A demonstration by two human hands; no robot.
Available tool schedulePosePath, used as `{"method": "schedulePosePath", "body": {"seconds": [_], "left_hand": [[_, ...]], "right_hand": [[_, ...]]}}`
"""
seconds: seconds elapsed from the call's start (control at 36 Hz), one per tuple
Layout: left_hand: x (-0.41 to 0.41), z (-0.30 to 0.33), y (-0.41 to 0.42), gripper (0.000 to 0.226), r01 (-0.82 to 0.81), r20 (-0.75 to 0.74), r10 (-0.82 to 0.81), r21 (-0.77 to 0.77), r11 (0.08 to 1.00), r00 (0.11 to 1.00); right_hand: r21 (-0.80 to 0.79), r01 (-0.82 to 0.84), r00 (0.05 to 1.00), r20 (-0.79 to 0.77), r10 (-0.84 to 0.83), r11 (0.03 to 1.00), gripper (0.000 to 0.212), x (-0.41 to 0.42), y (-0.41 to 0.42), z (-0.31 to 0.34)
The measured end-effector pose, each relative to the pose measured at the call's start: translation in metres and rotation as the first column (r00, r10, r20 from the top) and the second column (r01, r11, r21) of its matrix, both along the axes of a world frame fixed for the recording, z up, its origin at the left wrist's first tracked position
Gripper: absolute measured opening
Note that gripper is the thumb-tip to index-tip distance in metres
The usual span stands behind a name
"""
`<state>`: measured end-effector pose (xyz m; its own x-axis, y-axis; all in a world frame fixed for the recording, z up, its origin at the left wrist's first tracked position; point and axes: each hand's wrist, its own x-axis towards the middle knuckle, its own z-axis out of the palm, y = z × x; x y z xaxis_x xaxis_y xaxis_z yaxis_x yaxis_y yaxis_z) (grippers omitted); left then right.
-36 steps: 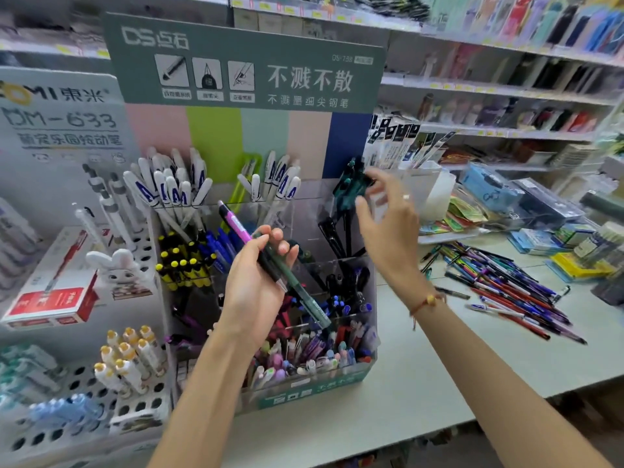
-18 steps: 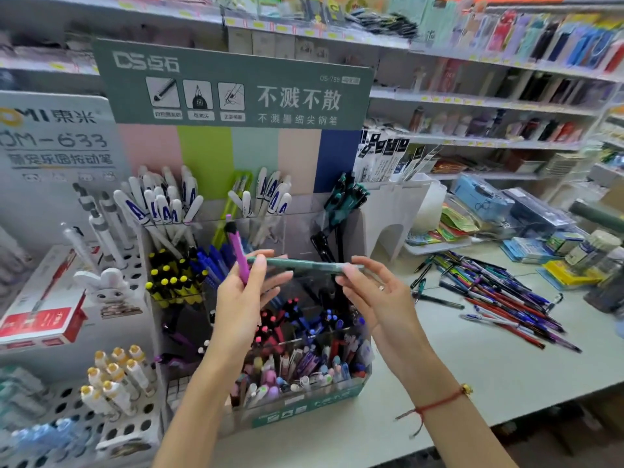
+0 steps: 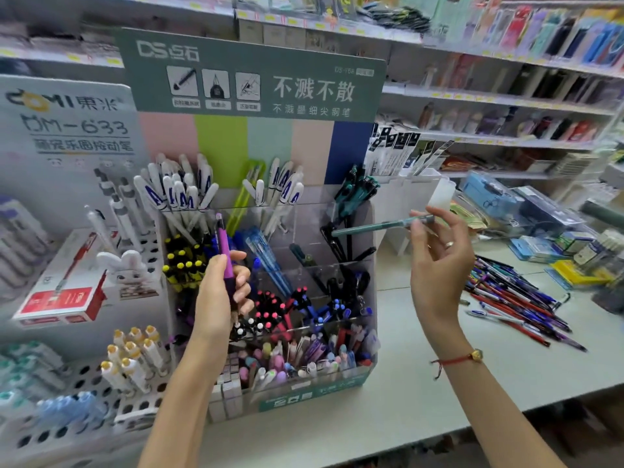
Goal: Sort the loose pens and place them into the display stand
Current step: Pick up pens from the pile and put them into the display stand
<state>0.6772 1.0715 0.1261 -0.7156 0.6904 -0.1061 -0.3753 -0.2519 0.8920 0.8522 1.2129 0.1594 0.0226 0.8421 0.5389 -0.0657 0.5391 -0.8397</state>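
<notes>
Both forearms reach up from the bottom edge, bare, w/ a red cord bracelet (image 3: pixel 454 360) on the right wrist. Left hand (image 3: pixel 221 297) sits in front of the display stand (image 3: pixel 368 238), back of hand to camera, fingers curled round a purple pen (image 3: pixel 224 253) held near upright, tip end poking above the thumb. Right hand (image 3: pixel 439 265) is raised higher, off the stand's right side, palm facing left; thumb + fingertips pinch a teal pen (image 3: pixel 378 226) at its clear end, barrel lying roughly horizontal, pointing left toward the upper-right compartment where other teal pens (image 3: pixel 356 194) stand.

Stand: clear plastic tiered bins, card backboard in pastel stripes under a green header. Bins hold white-capped, yellow-tipped, blue, black, pink-tipped pens. Loose pens (image 3: pixel 520 307), slim plastic barrels in blue/red/purple, lie heaped on the pale counter (image 3: pixel 422 400) well right of the stand.
</notes>
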Motion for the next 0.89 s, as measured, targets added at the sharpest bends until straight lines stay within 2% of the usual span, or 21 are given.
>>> {"method": "schedulePosePath", "body": {"seconds": [0.11, 0.22, 0.33, 0.39, 0.47, 0.53, 0.56, 0.64, 0.69, 0.72, 0.81, 0.89], "left_hand": [[0.004, 0.0, -0.001, 0.026, -0.047, -0.103, 0.044, -0.025, 0.999, 0.994], [0.008, 0.001, 0.001, 0.023, -0.064, -0.132, 0.055, -0.065, 0.996, 0.99], [0.012, -0.003, -0.002, 0.02, -0.058, -0.218, 0.029, -0.127, 0.99, 0.975], [0.013, -0.004, -0.003, 0.019, -0.041, -0.258, 0.004, -0.138, 0.99, 0.966], [0.012, -0.004, -0.005, 0.017, -0.011, -0.324, -0.038, -0.146, 0.989, 0.945], [0.011, -0.005, -0.007, 0.016, -0.003, -0.386, -0.057, -0.154, 0.988, 0.921], [0.01, -0.005, -0.008, 0.016, -0.01, -0.43, -0.063, -0.165, 0.986, 0.901], [0.012, -0.01, -0.007, 0.02, -0.047, -0.57, -0.09, -0.22, 0.974, 0.817], [0.016, -0.013, -0.005, 0.022, -0.064, -0.628, -0.1, -0.233, 0.97, 0.772], [0.019, -0.014, -0.004, 0.022, -0.07, -0.651, -0.1, -0.23, 0.971, 0.752], [0.025, -0.016, -0.001, 0.022, -0.053, -0.693, -0.118, -0.22, 0.974, 0.712], [0.023, -0.016, -0.004, 0.028, -0.044, -0.715, -0.125, -0.213, 0.976, 0.687]], "right_hand": [[0.132, -0.127, 0.977, 0.187, 0.101, 0.983, 0.028, -0.016, -0.003, 0.006], [0.279, -0.257, 0.887, 0.448, 0.111, 0.925, 0.023, -0.037, -0.003, 0.0], [0.318, -0.365, 0.735, 0.675, 0.061, 0.875, 0.015, -0.059, -0.001, -0.011], [0.341, -0.387, 0.64, 0.768, -0.016, 0.857, 0.012, -0.066, 0.002, -0.017], [0.387, -0.401, 0.539, 0.833, -0.128, 0.83, 0.012, -0.071, 0.005, -0.022], [0.383, -0.39, 0.553, 0.824, -0.119, 0.838, 0.016, -0.072, 0.003, -0.022], [0.356, -0.376, 0.592, 0.803, -0.074, 0.856, 0.018, -0.071, 0.0, -0.021], [0.093, -0.402, 0.722, 0.644, 0.253, 0.911, 0.022, -0.064, -0.017, -0.011], [-0.106, -0.486, 0.73, 0.495, 0.47, 0.867, 0.026, -0.059, -0.028, -0.008], [-0.157, -0.506, 0.724, 0.456, 0.517, 0.848, 0.027, -0.056, -0.032, -0.009], [-0.2, -0.53, 0.731, 0.384, 0.564, 0.824, 0.018, -0.05, -0.036, -0.014], [-0.199, -0.518, 0.788, 0.268, 0.555, 0.832, 0.014, -0.045, -0.035, -0.017]]}}
